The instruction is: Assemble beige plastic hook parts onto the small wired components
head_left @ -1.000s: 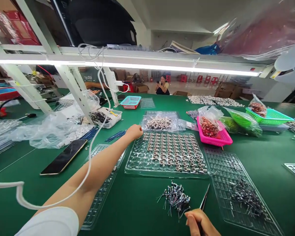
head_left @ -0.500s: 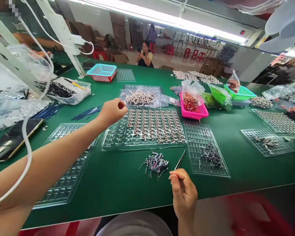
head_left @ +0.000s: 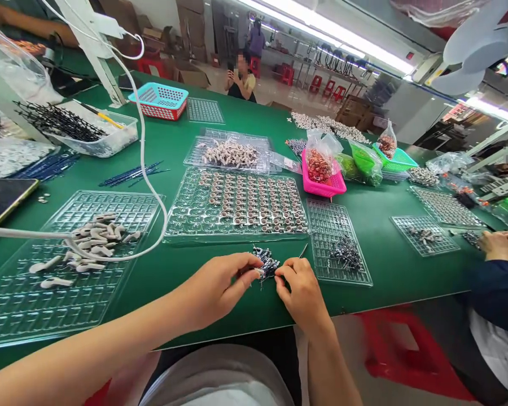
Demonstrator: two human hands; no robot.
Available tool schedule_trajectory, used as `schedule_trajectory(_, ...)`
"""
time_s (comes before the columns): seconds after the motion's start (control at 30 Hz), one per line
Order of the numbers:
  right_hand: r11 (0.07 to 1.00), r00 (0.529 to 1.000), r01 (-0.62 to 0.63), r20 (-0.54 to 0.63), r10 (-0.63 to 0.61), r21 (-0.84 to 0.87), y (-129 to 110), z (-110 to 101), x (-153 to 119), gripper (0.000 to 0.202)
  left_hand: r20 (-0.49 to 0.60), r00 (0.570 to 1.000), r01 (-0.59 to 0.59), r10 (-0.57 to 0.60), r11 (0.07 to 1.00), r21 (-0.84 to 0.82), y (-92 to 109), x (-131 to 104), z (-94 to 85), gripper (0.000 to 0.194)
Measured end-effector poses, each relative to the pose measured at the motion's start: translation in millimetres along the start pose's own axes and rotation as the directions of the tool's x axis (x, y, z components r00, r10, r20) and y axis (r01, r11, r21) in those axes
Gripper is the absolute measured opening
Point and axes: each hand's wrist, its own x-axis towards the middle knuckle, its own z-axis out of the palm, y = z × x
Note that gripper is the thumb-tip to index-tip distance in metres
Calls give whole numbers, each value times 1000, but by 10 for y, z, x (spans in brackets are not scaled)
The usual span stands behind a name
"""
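Note:
My left hand (head_left: 231, 285) is closed in a pinch on a small whitish part, likely an earphone shell (head_left: 259, 271), mostly hidden by the fingers. Close beside it, my right hand (head_left: 300, 288) is bent with its fingertips together, tweezers (head_left: 303, 251) poking out beyond its knuckles. Whether its fingertips also pinch something small cannot be made out. Just behind both hands lies a pile of small dark components with thin wire leads (head_left: 267, 259). Farther back, a clear plastic tray (head_left: 186, 217) carries rows of round-ended parts (head_left: 254, 197).
White earphone shells (head_left: 97, 239) lie on the left tray (head_left: 84, 307), crossed by a hanging white cable (head_left: 143, 141). More shells (head_left: 231, 153) sit behind the middle tray. A pink basket (head_left: 324, 186) and a tray of dark components (head_left: 347, 254) stand right. A co-worker's hands (head_left: 502, 245) are far right.
My left hand has come back from the far left edge of the middle tray to the component pile. My right hand has moved in beside it. The view has shifted, showing a co-worker.

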Motion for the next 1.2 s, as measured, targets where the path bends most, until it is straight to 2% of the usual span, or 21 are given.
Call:
schedule_trajectory(0.2,997,1000,1,25,-3,74,-76,-158,-101,15,60,989,146,-133,911,-385,-247,153,96,27)
schedule_trajectory(0.33,974,995,-13,-93,34,225,-212,-174,-179,19,54,982,184,-182,849,-495,-300,134,60,19)
schedule_trajectory(0.43,938,978,45,-207,28,343,-323,-75,-174,27,35,989,142,-142,882,-448,-284,113,14,23)
schedule_trajectory(0.57,918,963,134,-267,-32,372,-401,59,-133,38,37,995,96,-89,947,-307,-250,105,-31,26)
schedule_trajectory(0.8,918,957,128,-289,-14,376,-390,137,-137,40,224,965,200,-135,933,-300,-260,120,-29,36)
schedule_trajectory(1.0,912,952,150,-305,-28,382,-376,155,-154,47,302,937,290,-176,874,-391,-271,127,-1,30)
schedule_trajectory(1.2,915,942,175,-333,-48,363,-370,166,-151,48,317,924,334,-215,858,-390,-262,145,-5,32)
